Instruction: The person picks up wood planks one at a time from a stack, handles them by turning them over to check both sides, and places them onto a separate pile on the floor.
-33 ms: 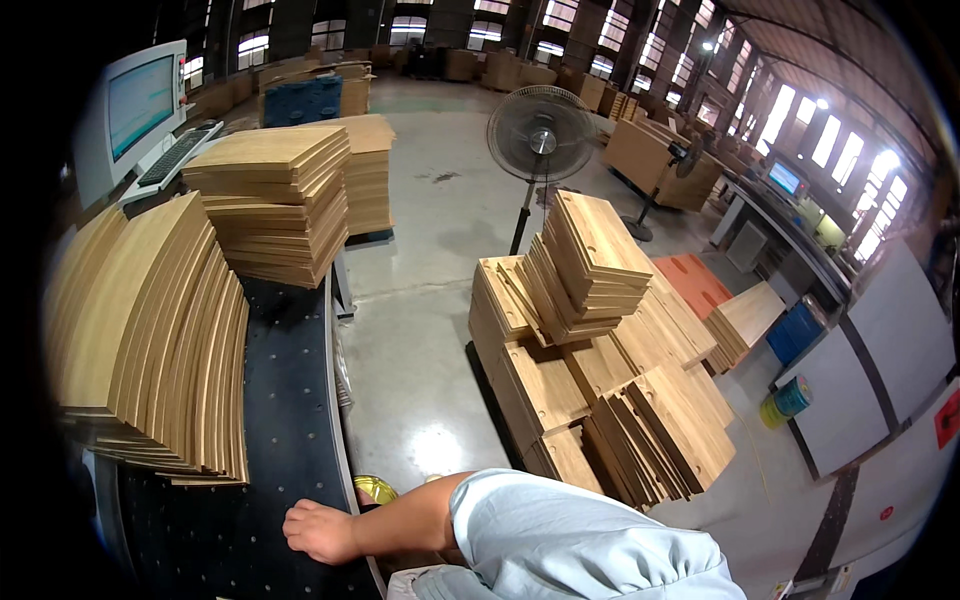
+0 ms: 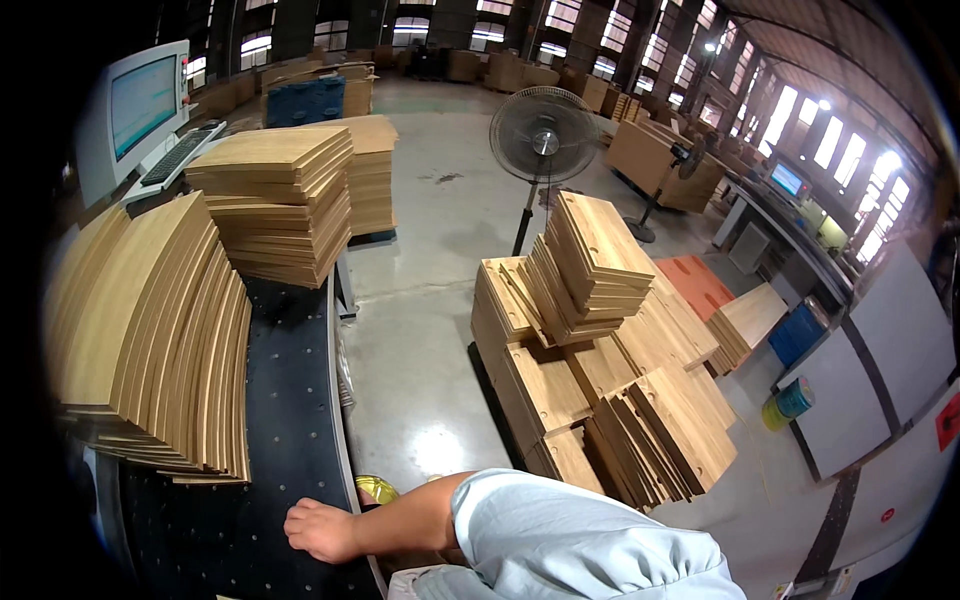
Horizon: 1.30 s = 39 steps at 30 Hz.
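Note:
My right hand [image 2: 321,530] rests on the black studded tabletop [image 2: 290,420], close to its metal edge. Its fingers are curled in, and no object shows in them. The bare forearm comes from the right, out of a light blue sleeve [image 2: 590,540]. Beyond the hand, to the left, a fanned stack of wooden panels [image 2: 150,340] leans on the table. Farther back is a second stack of panels [image 2: 270,205], lying flat. My left hand is out of sight.
Right of the table, a pallet of stacked wooden boards [image 2: 610,350] stands on the floor. Behind it is a pedestal fan [image 2: 542,140]. A monitor [image 2: 140,110] and keyboard [image 2: 172,160] are at the far left. Large white panels [image 2: 850,390] and a blue-green can [image 2: 795,397] are right.

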### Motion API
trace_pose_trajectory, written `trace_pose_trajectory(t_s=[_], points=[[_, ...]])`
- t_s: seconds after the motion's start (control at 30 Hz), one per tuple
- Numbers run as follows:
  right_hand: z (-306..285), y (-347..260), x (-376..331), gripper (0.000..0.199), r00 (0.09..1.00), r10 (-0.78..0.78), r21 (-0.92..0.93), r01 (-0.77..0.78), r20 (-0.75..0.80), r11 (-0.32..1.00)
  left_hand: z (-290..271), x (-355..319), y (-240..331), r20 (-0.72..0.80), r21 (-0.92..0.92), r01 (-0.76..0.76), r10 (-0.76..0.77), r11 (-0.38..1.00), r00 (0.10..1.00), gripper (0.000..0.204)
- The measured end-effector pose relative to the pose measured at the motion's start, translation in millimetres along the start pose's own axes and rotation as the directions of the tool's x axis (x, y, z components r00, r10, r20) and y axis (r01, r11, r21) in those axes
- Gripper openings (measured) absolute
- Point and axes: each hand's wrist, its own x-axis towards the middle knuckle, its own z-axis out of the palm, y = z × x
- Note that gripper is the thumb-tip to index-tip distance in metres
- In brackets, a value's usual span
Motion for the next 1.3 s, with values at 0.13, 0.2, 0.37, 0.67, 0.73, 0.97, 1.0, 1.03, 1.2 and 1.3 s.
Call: trace_pose_trajectory(t_s=[0.13,0.2,0.37,0.67,0.73,0.97,1.0,1.03,1.2,1.3], points=[[-0.7,4.2,-2.9,0.015,0.997,0.007,0.011,-0.008,0.081,1.000,-8.5,-1.4,11.2,0.005,0.030,-0.016,0.015,0.999,1.000,0.051],[-3.3,2.8,-2.2,0.015,0.995,0.009,0.002,-0.010,0.098,1.000,-13.2,-1.9,22.3,0.023,0.043,-0.004,0.003,0.999,1.000,0.049],[-6.7,-1.4,-0.5,0.015,0.993,0.017,-0.040,-0.012,0.119,0.999,-17.7,-5.2,25.9,-0.004,-0.009,-0.053,0.052,0.999,0.999,0.046],[-8.1,-6.0,1.1,0.010,0.992,0.019,-0.082,-0.009,0.122,0.997,-11.1,-6.2,13.3,-0.021,-0.026,-0.052,0.052,0.998,0.998,0.045],[-6.9,-6.1,0.5,0.010,0.993,0.012,-0.078,-0.003,0.114,0.997,-10.4,-6.6,13.4,-0.021,-0.030,-0.052,0.051,0.998,0.998,0.045],[-10.9,-2.0,-3.8,0.010,0.994,0.016,-0.092,-0.006,0.105,0.996,0.1,-1.5,10.7,-0.027,-0.048,-0.077,0.076,0.996,0.997,0.044],[-12.2,-2.3,-3.6,0.010,0.995,0.012,-0.089,-0.003,0.096,0.996,-2.6,-2.4,13.6,-0.030,-0.040,-0.079,0.078,0.996,0.996,0.044],[-13.8,-1.7,-3.5,0.010,0.996,0.013,-0.078,-0.006,0.090,0.997,-5.5,-3.8,17.8,-0.028,-0.031,-0.074,0.073,0.997,0.997,0.043],[-2.6,-1.3,0.8,0.009,0.999,-0.028,-0.055,0.030,0.041,0.998,-18.4,-12.2,9.8,-0.041,-0.012,0.024,-0.025,1.000,0.999,0.042],[3.0,-5.1,9.3,0.010,0.984,0.023,-0.098,-0.006,0.176,0.995,29.7,0.4,-59.7,-0.169,-0.154,-0.085,0.058,0.984,0.984,0.049]])
